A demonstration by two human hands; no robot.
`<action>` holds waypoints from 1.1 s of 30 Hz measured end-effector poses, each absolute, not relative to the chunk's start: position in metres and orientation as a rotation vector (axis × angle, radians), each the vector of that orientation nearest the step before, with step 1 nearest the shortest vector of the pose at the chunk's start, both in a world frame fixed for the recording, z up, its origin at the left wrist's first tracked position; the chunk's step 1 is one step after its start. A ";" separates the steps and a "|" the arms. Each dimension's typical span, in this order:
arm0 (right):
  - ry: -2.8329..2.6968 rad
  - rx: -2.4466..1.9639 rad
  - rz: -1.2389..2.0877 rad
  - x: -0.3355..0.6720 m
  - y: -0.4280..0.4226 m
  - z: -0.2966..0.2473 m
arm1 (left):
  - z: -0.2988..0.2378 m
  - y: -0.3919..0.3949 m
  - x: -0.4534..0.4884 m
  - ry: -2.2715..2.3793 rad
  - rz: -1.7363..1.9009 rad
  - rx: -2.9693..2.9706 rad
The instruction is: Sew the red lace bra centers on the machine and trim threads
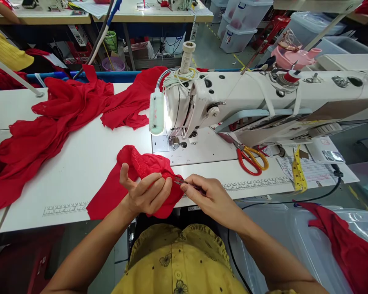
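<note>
My left hand (145,192) pinches the edge of a red fabric piece (135,179) that lies on the white table in front of the sewing machine (233,106). My right hand (208,196) is closed on a thin metal tool (184,183), probably a thread snip or seam ripper, whose tip touches the fabric held by the left fingers. Both hands are near the table's front edge, just below the needle area (173,141).
A heap of red fabric (49,122) covers the left and back of the table (79,163). Red-and-yellow scissors (251,157) and a yellow measuring tape (298,171) lie to the right. A clear bin with red cloth (340,241) stands at the lower right.
</note>
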State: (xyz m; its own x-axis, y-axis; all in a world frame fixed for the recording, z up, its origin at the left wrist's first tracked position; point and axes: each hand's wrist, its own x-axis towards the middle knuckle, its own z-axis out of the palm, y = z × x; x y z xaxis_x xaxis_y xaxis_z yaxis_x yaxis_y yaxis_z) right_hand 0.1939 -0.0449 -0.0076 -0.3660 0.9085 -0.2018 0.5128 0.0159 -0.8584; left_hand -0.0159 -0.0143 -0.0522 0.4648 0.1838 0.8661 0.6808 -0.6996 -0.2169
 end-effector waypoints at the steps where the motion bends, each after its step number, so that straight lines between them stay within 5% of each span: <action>1: -1.877 -1.472 1.300 0.193 -0.044 -0.009 | -0.052 -0.014 -0.015 -0.717 -1.188 -2.168; 22: -2.061 -1.625 1.136 0.196 -0.037 -0.005 | -0.053 -0.014 -0.016 -0.630 -1.178 -2.189; 33: -1.565 -1.379 1.748 0.195 -0.020 -0.017 | -0.058 -0.015 -0.017 -0.606 -1.243 -2.221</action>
State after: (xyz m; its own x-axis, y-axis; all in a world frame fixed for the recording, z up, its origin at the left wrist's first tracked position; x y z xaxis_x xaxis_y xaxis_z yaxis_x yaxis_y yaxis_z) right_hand 0.1945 -0.0202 -0.0170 -0.4221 0.8193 -0.3880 0.2952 -0.2804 -0.9134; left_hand -0.0167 -0.0150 -0.0578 0.4791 0.1287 0.8683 0.6051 -0.7650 -0.2205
